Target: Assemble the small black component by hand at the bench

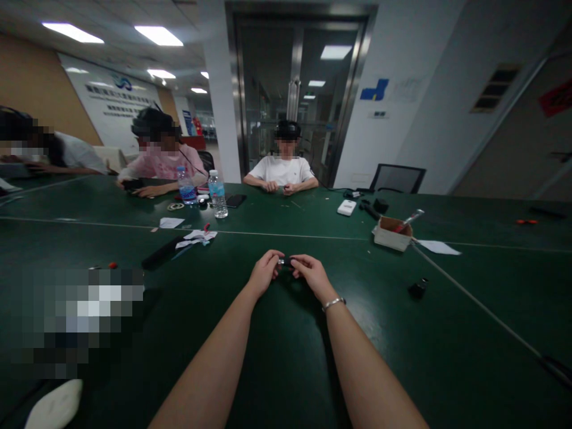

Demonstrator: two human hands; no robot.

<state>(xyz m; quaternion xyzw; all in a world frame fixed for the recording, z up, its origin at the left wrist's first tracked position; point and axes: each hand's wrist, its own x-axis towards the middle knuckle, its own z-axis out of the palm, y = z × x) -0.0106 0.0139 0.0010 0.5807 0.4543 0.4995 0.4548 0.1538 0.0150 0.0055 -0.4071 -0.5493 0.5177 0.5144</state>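
A small dark object with a silvery end (286,261) is held between my two hands, just above the green table (286,339). My left hand (266,271) pinches its silvery end with the fingertips. On the dark end, my right hand (310,271) has its thumb and fingers closed, and a silver bracelet (333,303) circles that wrist. The object is too small to name.
Beyond my hands a person (286,170) sits across the table. Two water bottles (218,194) and a black phone (236,201) stand or lie left of there. A box (392,235), a black item (419,288) and papers (440,247) are at right.
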